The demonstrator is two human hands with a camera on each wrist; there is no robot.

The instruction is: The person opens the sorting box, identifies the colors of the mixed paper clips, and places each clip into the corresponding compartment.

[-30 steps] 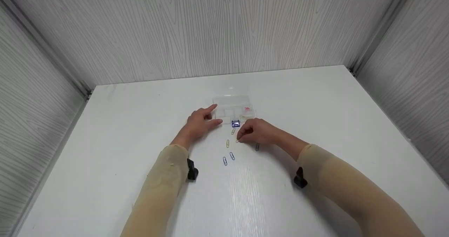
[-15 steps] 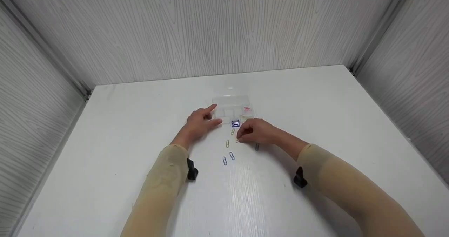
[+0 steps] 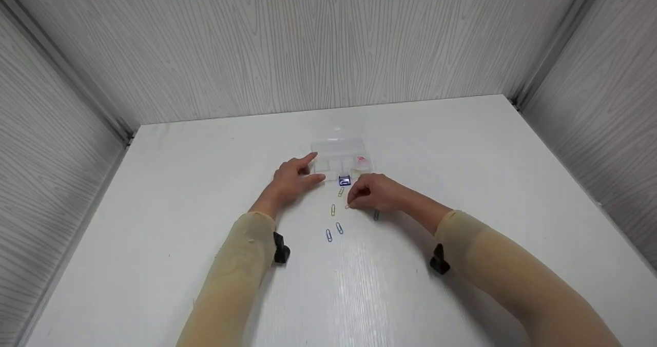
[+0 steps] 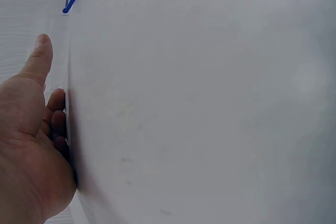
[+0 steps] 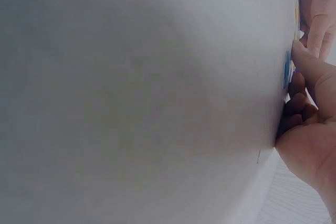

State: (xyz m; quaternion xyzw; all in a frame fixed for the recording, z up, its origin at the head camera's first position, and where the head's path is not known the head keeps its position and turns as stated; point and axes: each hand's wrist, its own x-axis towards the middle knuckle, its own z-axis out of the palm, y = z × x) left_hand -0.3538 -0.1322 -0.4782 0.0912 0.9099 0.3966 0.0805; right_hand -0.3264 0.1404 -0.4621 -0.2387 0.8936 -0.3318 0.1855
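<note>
In the head view, a clear plastic compartment box [image 3: 337, 148] lies with its lid folded back. My left hand [image 3: 295, 178] rests at its left side, index finger and thumb extended along the edge and front corner. My right hand [image 3: 377, 192] pinches the end of a small yellow paper clip [image 3: 347, 207] close over the table, thumb against index finger. Two more yellow paper clips, one nearer the box [image 3: 341, 192], and two blue paper clips [image 3: 340, 228] lie to the left of that hand. Another blue paper clip [image 3: 376, 215] lies beneath its palm side.
A blue latch-like piece [image 3: 344, 180] sits at the box's front edge. Small pink items [image 3: 362, 159] are in its right back compartment. The white table [image 3: 328, 295] is bordered by wood-grain panels [image 3: 318, 44] at the back and sides.
</note>
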